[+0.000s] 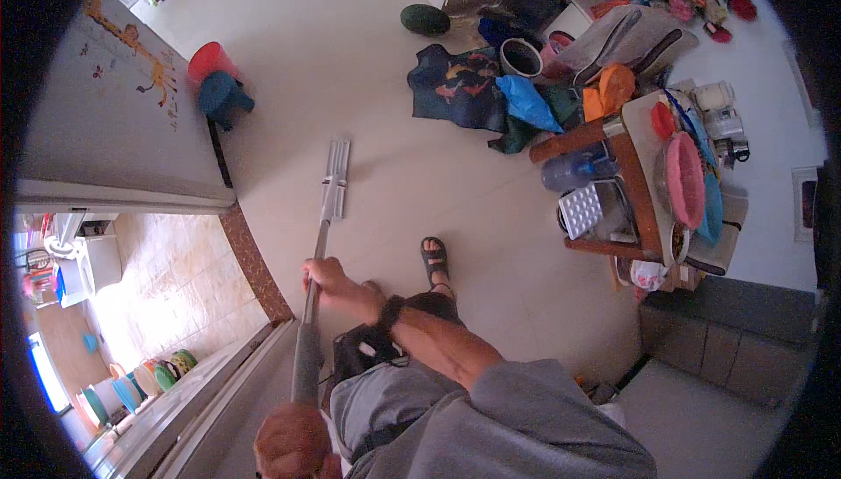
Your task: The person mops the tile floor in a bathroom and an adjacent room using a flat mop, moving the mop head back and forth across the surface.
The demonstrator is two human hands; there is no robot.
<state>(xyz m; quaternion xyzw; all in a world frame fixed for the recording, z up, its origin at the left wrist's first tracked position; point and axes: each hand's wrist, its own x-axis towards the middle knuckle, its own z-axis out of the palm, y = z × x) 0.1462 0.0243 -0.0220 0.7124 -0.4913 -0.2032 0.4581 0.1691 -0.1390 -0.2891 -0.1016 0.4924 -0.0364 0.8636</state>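
A long-handled flat mop [325, 232] with a grey pole slants across the left middle of the head view. Its pale grey ridged head [336, 163] rests on the floor ahead. My right hand [327, 276], with a dark band on the wrist, is closed round the middle of the pole. Lower down, at the bottom edge, my left hand [293, 444] is wrapped round the thick upper end of the handle. One foot in a dark sandal [434, 260] stands on the floor right of the pole.
A blue stool [225, 99] and red bucket [210, 60] stand by the left wall. A doorway with a brown threshold [254, 262] opens left. At right are a dark patterned cloth [454, 85], a watermelon [425, 19], a cluttered wooden table [596, 139] and a grey sofa [727, 347].
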